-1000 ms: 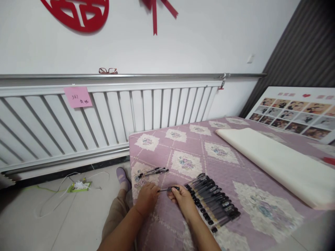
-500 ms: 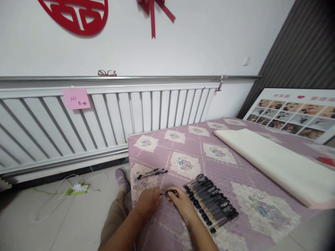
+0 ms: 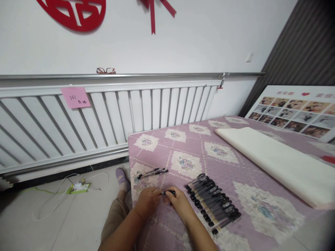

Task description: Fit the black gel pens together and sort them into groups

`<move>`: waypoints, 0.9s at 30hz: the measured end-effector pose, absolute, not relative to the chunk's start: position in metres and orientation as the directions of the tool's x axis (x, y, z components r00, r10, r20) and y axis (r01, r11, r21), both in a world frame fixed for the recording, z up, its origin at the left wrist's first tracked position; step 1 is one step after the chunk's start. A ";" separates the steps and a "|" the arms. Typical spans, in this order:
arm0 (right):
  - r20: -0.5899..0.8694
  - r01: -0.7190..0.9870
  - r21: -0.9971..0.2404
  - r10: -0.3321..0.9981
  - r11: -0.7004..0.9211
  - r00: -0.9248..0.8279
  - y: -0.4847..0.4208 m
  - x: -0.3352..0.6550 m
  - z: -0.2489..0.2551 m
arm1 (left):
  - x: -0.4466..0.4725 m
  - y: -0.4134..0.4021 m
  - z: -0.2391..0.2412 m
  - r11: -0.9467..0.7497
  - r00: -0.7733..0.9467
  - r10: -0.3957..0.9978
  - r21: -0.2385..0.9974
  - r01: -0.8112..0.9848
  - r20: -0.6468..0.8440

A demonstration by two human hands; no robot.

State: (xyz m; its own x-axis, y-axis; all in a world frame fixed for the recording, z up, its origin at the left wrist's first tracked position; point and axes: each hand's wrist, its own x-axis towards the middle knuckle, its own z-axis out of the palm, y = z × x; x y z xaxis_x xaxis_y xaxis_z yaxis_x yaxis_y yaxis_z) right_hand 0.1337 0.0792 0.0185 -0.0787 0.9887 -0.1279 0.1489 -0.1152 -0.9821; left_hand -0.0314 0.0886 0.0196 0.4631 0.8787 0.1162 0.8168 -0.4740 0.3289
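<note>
My left hand (image 3: 147, 202) and my right hand (image 3: 178, 203) meet over the purple patterned bedspread (image 3: 227, 167), both pinched on one black pen (image 3: 168, 192) held between them. Just right of my right hand lies a row of several black pens (image 3: 212, 203) side by side. A few loose pens (image 3: 151, 172) lie further up near the bed's left edge.
A long white roll (image 3: 277, 164) lies across the bed's right side, with a photo board (image 3: 295, 113) behind it. A white radiator (image 3: 104, 118) with a pink note (image 3: 75, 97) runs along the wall; red glasses (image 3: 106, 71) rest on its rail. A power strip (image 3: 77, 187) lies on the floor.
My hands have drawn closer together on the pen, so less of it shows between them. The view shifted slightly.
</note>
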 end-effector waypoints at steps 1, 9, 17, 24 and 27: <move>-0.125 0.159 -0.981 0.989 -0.112 -0.076 0.080 0.134 0.018 | -0.031 0.088 0.020 -0.474 0.462 0.879 0.329 0.817 0.119; -0.075 0.162 -0.984 0.996 -0.068 -0.040 0.078 0.134 0.018 | -0.028 0.089 0.020 -0.450 0.439 0.892 0.290 0.845 0.105; 0.010 0.072 -0.997 0.982 -0.004 0.188 0.070 0.137 0.014 | -0.027 0.089 0.009 -0.440 0.390 0.897 0.343 0.830 0.205; 0.118 0.312 -0.946 0.991 0.093 0.063 0.030 0.157 -0.003 | -0.028 0.091 0.010 -0.405 0.332 0.913 0.430 0.807 0.236; 0.169 0.569 -0.798 0.980 0.198 -0.104 0.004 0.164 -0.015 | -0.027 0.092 0.009 -0.414 0.326 0.909 0.479 0.774 0.259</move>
